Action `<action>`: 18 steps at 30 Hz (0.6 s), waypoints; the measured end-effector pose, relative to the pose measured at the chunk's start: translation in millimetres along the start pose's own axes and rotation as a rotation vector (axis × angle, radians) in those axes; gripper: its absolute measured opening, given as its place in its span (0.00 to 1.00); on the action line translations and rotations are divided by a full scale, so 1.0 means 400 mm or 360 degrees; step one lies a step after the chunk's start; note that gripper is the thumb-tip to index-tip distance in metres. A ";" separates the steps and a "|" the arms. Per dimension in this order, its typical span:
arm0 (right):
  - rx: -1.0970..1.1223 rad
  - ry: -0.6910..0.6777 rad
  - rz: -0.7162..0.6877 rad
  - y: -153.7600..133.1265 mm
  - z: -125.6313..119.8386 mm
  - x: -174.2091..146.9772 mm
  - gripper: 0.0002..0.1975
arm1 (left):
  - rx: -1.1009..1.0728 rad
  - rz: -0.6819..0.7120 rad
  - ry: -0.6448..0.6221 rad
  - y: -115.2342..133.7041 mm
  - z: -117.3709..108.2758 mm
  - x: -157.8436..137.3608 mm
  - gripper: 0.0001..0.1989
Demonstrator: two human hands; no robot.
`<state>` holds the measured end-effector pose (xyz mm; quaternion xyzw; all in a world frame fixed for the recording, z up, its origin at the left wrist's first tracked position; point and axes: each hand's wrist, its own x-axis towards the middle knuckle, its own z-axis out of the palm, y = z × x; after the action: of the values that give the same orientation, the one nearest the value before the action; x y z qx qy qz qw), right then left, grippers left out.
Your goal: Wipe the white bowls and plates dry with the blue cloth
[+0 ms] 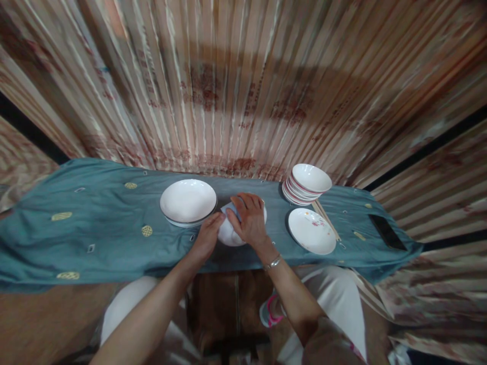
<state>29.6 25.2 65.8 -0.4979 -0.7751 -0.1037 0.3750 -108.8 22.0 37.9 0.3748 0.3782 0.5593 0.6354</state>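
Observation:
A white dish is between my two hands, just over the front half of the table; whether it is a bowl or a plate is hard to make out. My left hand grips its left edge with the thumb on top. Pressed against the dish from above, my right hand has its fingers bent over a pale blue cloth. Much of the cloth is hidden under those fingers. Close by my left hand sits a small stack of white plates with a dark rim.
A stack of red-banded bowls stands at the back right. In front of it lies a flower-patterned plate, with wooden chopsticks beside it. A black phone rests near the right end of the green tablecloth. A pleated curtain hangs behind.

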 end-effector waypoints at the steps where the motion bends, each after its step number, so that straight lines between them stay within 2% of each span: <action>1: 0.0017 -0.0001 0.0013 0.003 0.001 0.001 0.17 | -0.0013 -0.0006 0.0005 -0.002 -0.001 -0.001 0.16; 8: 0.0223 0.0113 0.0245 0.062 0.012 -0.002 0.17 | -0.0072 -0.0073 0.0055 -0.011 -0.007 0.001 0.19; 13: 0.0327 0.0203 0.0367 0.079 0.023 -0.011 0.19 | -0.0078 -0.0093 0.0079 -0.016 -0.014 0.004 0.20; 18: 0.0412 0.0249 0.0618 0.099 0.044 -0.032 0.19 | -0.0081 -0.0061 0.0083 -0.022 -0.021 0.009 0.20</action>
<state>57.6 44.8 36.2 -0.5758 -0.6403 0.0323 0.5073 -112.5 25.1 26.1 0.3364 0.3874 0.5661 0.6452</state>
